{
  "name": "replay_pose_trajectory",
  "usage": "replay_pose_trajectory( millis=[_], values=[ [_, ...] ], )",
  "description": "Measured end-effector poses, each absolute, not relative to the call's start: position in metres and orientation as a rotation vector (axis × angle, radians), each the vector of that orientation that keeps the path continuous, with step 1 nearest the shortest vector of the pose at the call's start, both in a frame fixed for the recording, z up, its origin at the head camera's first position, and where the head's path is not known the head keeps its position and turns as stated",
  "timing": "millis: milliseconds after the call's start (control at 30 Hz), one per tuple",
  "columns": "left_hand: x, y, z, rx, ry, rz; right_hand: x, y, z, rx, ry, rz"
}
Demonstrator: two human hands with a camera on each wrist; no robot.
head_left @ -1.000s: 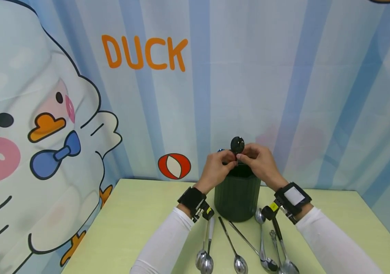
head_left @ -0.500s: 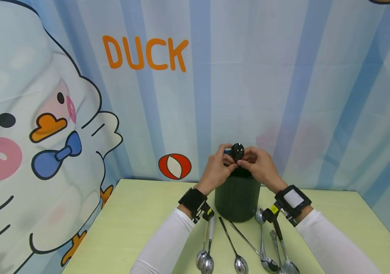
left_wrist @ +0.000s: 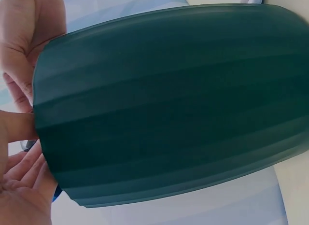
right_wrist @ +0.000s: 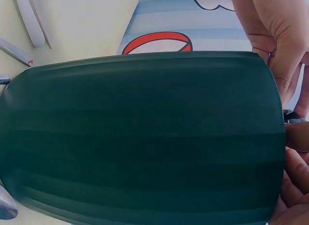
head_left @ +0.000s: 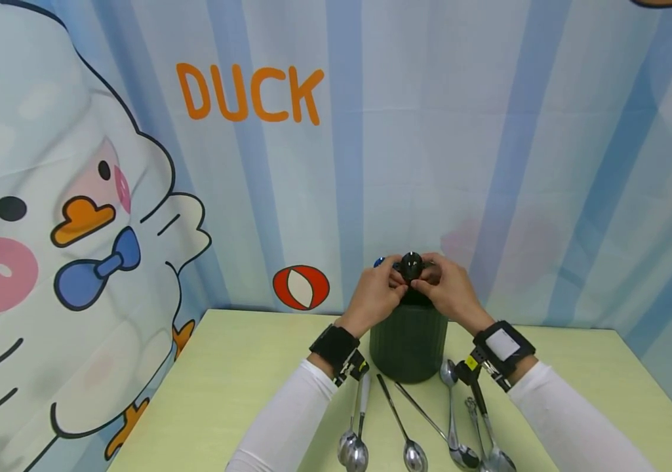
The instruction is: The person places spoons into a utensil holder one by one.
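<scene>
dark spoon (head_left: 411,267) dropped lower over green pot (head_left: 409,344) | right hand (head_left: 451,288) pinching it, left hand (head_left: 374,292) can't tell | mostly in imo

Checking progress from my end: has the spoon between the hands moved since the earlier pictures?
Yes, down: in the head view, the spoon sits lower, its bowl closer to the rim of the green ribbed container.

Ribbed dark-green container (right_wrist: 145,133), fingers (right_wrist: 297,137) at its rim, shiny spoon bowl (right_wrist: 7,206) beside its base.

Glossy spoon (head_left: 411,267), matt ribbed pot (head_left: 409,344)
</scene>
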State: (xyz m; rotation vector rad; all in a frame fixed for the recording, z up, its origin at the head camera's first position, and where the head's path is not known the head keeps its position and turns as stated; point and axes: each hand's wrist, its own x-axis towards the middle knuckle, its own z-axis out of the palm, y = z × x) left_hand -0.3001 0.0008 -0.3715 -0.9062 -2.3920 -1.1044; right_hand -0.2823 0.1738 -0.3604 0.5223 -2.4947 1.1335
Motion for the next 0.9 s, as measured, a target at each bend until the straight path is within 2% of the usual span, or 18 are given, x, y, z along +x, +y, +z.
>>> replay_pose_trajectory(
  millis=[900],
  values=[
    [-0.288, 0.002, -0.364, -0.865, -2.526, -0.87, -0.289, 0.173, -0.376, 0.637, -2.431, 0.885]
  ],
)
